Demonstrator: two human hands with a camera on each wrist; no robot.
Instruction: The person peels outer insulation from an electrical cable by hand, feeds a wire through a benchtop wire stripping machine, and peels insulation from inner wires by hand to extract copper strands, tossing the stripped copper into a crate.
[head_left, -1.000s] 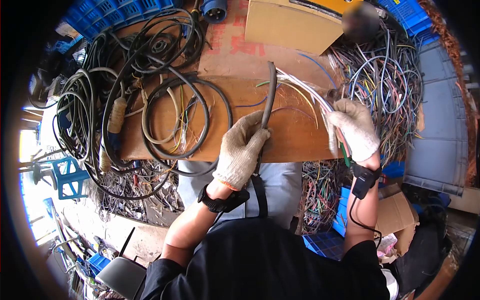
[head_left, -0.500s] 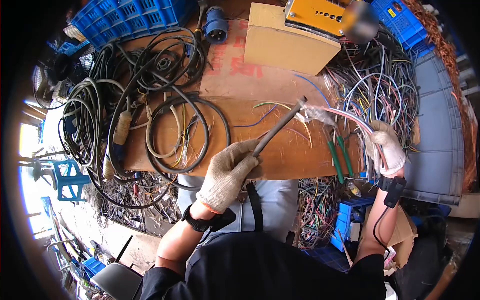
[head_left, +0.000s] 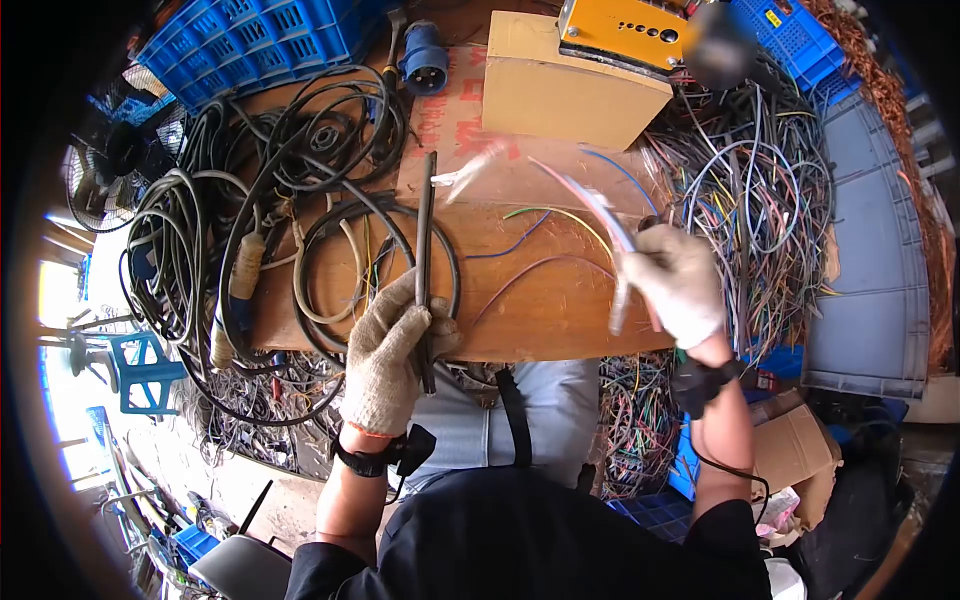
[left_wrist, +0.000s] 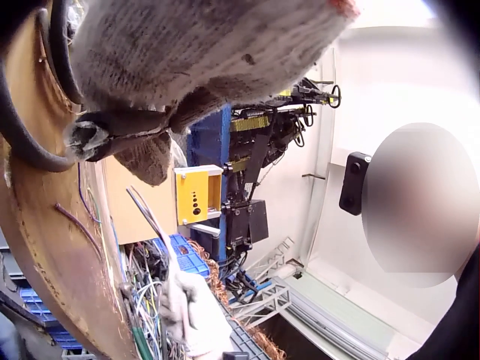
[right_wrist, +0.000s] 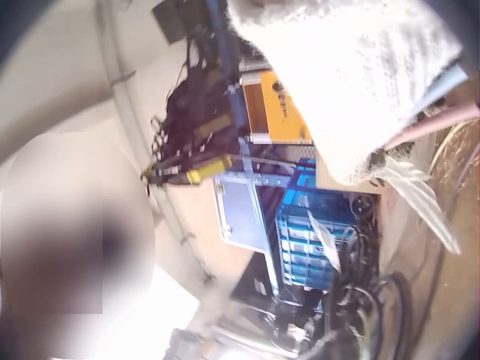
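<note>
My gloved left hand (head_left: 383, 360) grips a length of dark cable sheath (head_left: 427, 225), which stands nearly upright in the head view. A white strip (head_left: 465, 172) trails from its top end, blurred. In the left wrist view the near end of the sheath (left_wrist: 101, 139) looks split open. To the right, my gloved right hand (head_left: 678, 285) holds a bundle of pink, white and blue wires (head_left: 595, 208) pointing up and left. A pale strip (head_left: 620, 305) hangs below that hand. Green-handled pliers (left_wrist: 140, 341) show beside the right hand in the left wrist view.
Coiled black cables (head_left: 190, 220) cover the table's left side. A big heap of stripped wires (head_left: 770, 190) lies at right. Behind stand a cardboard-coloured box (head_left: 570, 100), a yellow machine (head_left: 630, 32), a blue plug (head_left: 425, 65) and a blue crate (head_left: 255, 50). Loose wires (head_left: 530, 275) lie on the wooden tabletop.
The sheath has swung left and upright with my left hand. The wires, joined to its end by white strands half a second ago, are now apart from it. My right hand has moved left.
</note>
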